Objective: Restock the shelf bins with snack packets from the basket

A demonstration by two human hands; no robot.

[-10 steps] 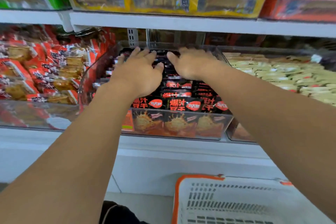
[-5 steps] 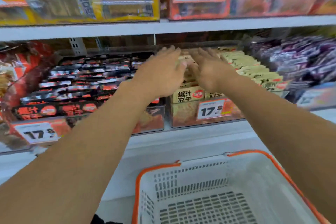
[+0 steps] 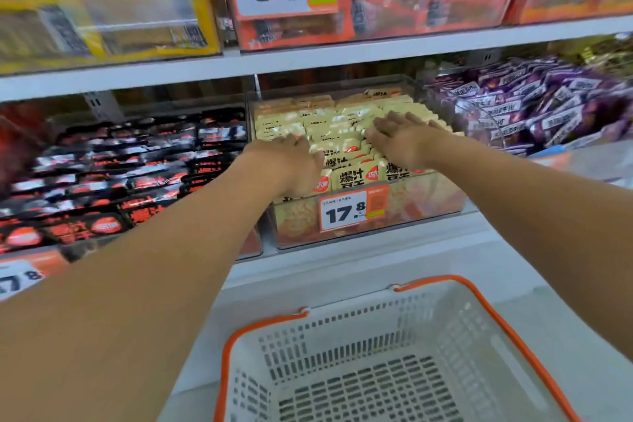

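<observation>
- Hands reach into the clear bin (image 3: pixel 346 233) on the shelf (image 3: pixel 342 55).
- Left hand (image 3: pixel 291 164) lies flat on the yellow packets (image 3: pixel 342 123), fingers straight and holding nothing.
- Right hand (image 3: pixel 400 139) does the same, fingers spread.
- White basket (image 3: pixel 507 325) with an orange rim sits below the shelf.
- Black packets (image 3: pixel 137 164) fill the bin to the left.

A clear shelf bin (image 3: pixel 363 226) is sitting at about twelve o'clock, straight ahead, carrying a 17.8 price tag on its front wall. Pale yellow snack packets (image 3: pixel 346 134) are standing in it in close rows, tops up, filling it from front to back. A white basket (image 3: pixel 404 329) with an orange rim is lying at six o'clock, below the bin, showing only its slotted floor.
</observation>
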